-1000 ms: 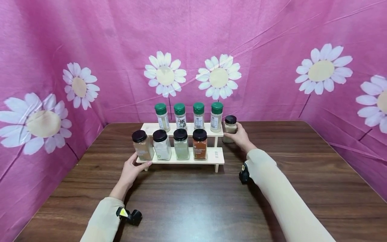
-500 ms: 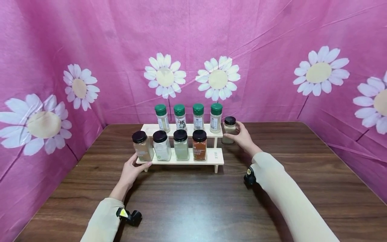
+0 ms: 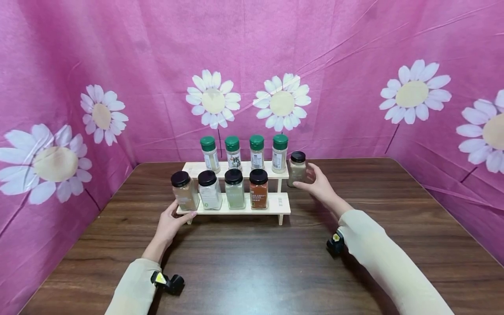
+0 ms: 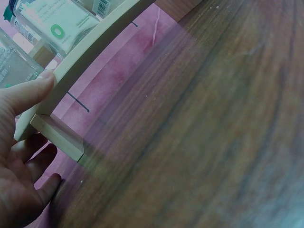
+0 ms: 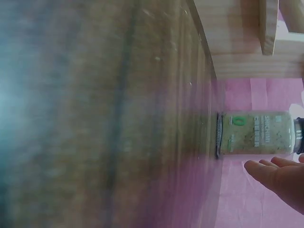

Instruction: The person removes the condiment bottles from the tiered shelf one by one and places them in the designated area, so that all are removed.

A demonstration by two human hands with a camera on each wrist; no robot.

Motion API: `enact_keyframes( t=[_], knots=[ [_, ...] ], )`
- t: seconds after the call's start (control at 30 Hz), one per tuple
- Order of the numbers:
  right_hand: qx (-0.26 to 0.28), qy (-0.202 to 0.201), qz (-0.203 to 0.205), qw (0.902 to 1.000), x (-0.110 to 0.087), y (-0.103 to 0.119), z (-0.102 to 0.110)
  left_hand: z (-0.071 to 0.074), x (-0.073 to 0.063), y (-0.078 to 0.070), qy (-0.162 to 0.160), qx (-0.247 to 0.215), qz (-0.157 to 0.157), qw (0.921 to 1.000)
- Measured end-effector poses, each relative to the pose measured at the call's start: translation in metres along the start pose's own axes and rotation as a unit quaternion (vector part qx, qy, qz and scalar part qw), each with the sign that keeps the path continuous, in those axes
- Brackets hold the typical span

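My left hand [image 3: 168,225] grips the left end of a two-tier wooden spice rack [image 3: 284,202]. In the left wrist view its thumb [image 4: 40,88] lies on the shelf edge, with the fingers around the end near the leg. To the rack's right, a black-lidded spice jar [image 3: 296,171] stands upright on the table. My right hand [image 3: 318,186] is beside this jar with its fingers extended. The right wrist view shows the fingers [image 5: 270,175] along the jar's side, and a pale greenish spice inside the jar [image 5: 256,133].
Several black-lidded jars, including a red-orange one [image 3: 258,192], line the lower shelf. Green-capped shakers [image 3: 280,155] stand on the upper shelf. The brown wooden table [image 3: 244,262] meets a pink flowered cloth [image 3: 334,122] behind the rack.
My right hand has loosened from the spice jar and drawn back slightly to the right and toward me. The jar stays beside the rack. My left hand keeps its place on the rack.
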State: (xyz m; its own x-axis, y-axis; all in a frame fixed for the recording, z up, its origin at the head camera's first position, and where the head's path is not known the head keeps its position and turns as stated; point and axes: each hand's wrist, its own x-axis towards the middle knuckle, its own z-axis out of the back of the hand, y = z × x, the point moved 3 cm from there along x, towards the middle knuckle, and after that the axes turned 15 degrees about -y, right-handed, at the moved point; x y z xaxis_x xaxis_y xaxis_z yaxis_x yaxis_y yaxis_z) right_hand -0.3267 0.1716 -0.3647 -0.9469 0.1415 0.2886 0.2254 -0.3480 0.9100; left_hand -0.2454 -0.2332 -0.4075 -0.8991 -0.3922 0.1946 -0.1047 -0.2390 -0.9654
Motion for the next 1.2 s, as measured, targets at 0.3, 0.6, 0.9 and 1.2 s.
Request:
enact_keyframes(
  t=[0.3,0.6,0.9,1.2],
  knots=[
    [0.010,-0.002,0.005,0.9999,-0.017,0.009,0.005,0.001,0.000,0.002,-0.002,0.002,0.007,1.0000],
    [0.047,-0.005,0.044,0.9979,-0.036,0.029,0.001,0.000,0.000,0.001,0.000,0.003,0.009,1.0000],
    [0.087,0.001,0.081,0.9929,-0.055,0.054,-0.013,0.000,0.002,0.001,0.002,-0.003,-0.004,1.0000],
    [0.073,-0.027,0.061,0.9951,-0.059,0.055,-0.027,0.000,0.001,0.002,0.000,-0.001,-0.005,1.0000]
  ],
)
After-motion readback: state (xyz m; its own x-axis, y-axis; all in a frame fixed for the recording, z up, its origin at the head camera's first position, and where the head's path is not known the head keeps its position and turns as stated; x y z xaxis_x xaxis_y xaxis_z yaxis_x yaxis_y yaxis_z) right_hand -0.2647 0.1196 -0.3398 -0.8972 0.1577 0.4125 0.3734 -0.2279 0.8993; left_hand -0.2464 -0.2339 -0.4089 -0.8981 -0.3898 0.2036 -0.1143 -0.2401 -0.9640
